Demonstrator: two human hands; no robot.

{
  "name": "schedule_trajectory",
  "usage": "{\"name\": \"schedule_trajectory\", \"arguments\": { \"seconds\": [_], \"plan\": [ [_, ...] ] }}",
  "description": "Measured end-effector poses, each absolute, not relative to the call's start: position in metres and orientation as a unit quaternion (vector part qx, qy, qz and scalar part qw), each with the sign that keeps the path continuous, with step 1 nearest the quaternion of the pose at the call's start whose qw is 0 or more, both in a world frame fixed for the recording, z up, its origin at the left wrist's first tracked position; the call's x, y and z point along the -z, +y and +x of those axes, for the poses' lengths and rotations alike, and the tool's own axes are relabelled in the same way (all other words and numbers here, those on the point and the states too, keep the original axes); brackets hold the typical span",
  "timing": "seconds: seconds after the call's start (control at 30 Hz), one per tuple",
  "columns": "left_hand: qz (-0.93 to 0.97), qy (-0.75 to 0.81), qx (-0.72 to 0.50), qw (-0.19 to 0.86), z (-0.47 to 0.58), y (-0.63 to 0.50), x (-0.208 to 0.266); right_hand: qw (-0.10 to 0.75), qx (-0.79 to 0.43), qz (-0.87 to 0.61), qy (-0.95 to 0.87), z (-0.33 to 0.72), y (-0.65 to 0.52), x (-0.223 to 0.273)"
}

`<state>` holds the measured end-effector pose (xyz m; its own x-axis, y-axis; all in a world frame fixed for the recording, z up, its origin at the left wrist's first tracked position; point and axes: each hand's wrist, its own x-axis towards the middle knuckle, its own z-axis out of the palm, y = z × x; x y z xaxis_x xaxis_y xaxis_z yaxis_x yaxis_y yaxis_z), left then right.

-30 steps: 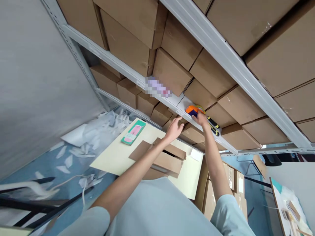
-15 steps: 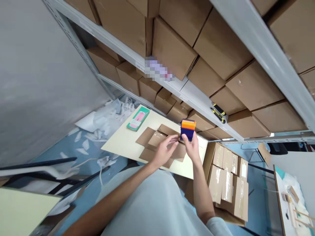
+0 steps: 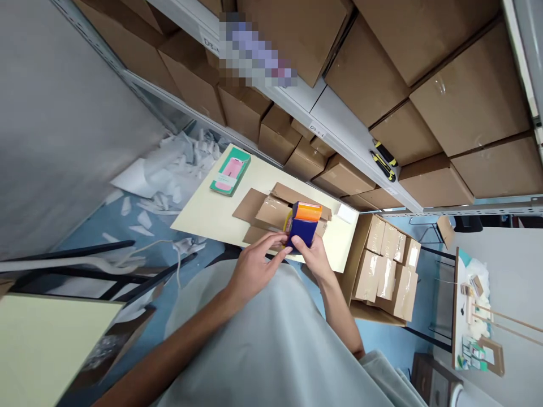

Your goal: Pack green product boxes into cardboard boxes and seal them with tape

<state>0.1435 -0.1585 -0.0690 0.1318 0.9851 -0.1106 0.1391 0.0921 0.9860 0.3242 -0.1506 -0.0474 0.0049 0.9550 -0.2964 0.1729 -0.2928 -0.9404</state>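
Note:
My right hand [image 3: 313,257] grips a navy-blue and orange tape dispenser [image 3: 303,229], with the thumb across its lower front. A yellow curved edge shows on the dispenser's left side. My left hand [image 3: 261,257] meets that side, thumb and fingers closed on its lower left edge; the exact grip of the fingertips is partly hidden. Just behind the dispenser lies a flattened brown cardboard box [image 3: 271,212] with its flaps spread out. It rests on a pale yellow tabletop [image 3: 199,209].
A green box with a pink window [image 3: 231,172] lies at the table's far left. A large carton [image 3: 360,263] of taped small boxes stands right. Shelving [image 3: 339,107] with brown boxes and two utility knives [image 3: 384,160] rises behind. White scraps [image 3: 153,175] litter the left floor.
Both hands have come nearer my body with the tape dispenser. My left hand, formerly over the cardboard, is now against the dispenser's left side. The camera view has shifted.

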Motion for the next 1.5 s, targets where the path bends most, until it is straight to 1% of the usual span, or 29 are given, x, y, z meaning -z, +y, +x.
{"name": "schedule_trajectory", "arguments": {
  "seconds": [0.1, 0.23, 0.33, 0.43, 0.5, 0.63, 0.7, 0.77, 0.9, 0.97, 1.07, 1.23, 1.37, 1.5],
  "plan": [
    [0.54, 0.513, -0.393, 0.54, 0.135, -0.156, 0.073, 0.368, -0.527, -0.618, -0.453, 0.318, -0.154, 0.054],
    [0.565, 0.483, -0.369, 0.558, 0.116, -0.147, 0.075, 0.374, -0.49, -0.633, -0.468, 0.307, -0.162, 0.061],
    [0.553, 0.497, -0.386, 0.546, 0.096, -0.134, 0.066, 0.364, -0.479, -0.62, -0.504, 0.302, -0.17, 0.058],
    [0.536, 0.511, -0.434, 0.514, 0.077, -0.12, 0.052, 0.327, -0.487, -0.605, -0.539, 0.303, -0.176, 0.048],
    [0.537, 0.488, -0.444, 0.526, 0.066, -0.111, 0.043, 0.297, -0.469, -0.605, -0.57, 0.306, -0.177, 0.038],
    [0.551, 0.443, -0.413, 0.575, 0.051, -0.097, 0.031, 0.242, -0.403, -0.593, -0.654, 0.31, -0.176, 0.018],
    [0.577, 0.425, -0.39, 0.579, 0.045, -0.092, 0.026, 0.216, -0.369, -0.583, -0.691, 0.312, -0.175, 0.01],
    [0.612, 0.403, -0.379, 0.564, 0.041, -0.088, 0.018, 0.197, -0.333, -0.571, -0.724, 0.315, -0.174, 0.004],
    [0.676, 0.356, -0.409, 0.499, 0.035, -0.086, 0.002, 0.17, -0.265, -0.532, -0.786, 0.322, -0.173, -0.007],
    [0.699, 0.346, -0.403, 0.479, 0.034, -0.086, -0.005, 0.154, -0.235, -0.516, -0.809, 0.325, -0.172, -0.011],
    [0.72, 0.334, -0.389, 0.467, 0.033, -0.087, -0.013, 0.143, -0.194, -0.499, -0.833, 0.329, -0.171, -0.017],
    [0.731, 0.3, -0.425, 0.442, 0.034, -0.089, -0.025, 0.149, -0.144, -0.465, -0.861, 0.334, -0.172, -0.023],
    [0.735, 0.266, -0.439, 0.442, 0.036, -0.093, -0.034, 0.121, -0.115, -0.467, -0.869, 0.339, -0.176, -0.028],
    [0.744, 0.264, -0.422, 0.447, 0.036, -0.098, -0.038, 0.124, -0.063, -0.446, -0.884, 0.341, -0.177, -0.038]
  ]
}}
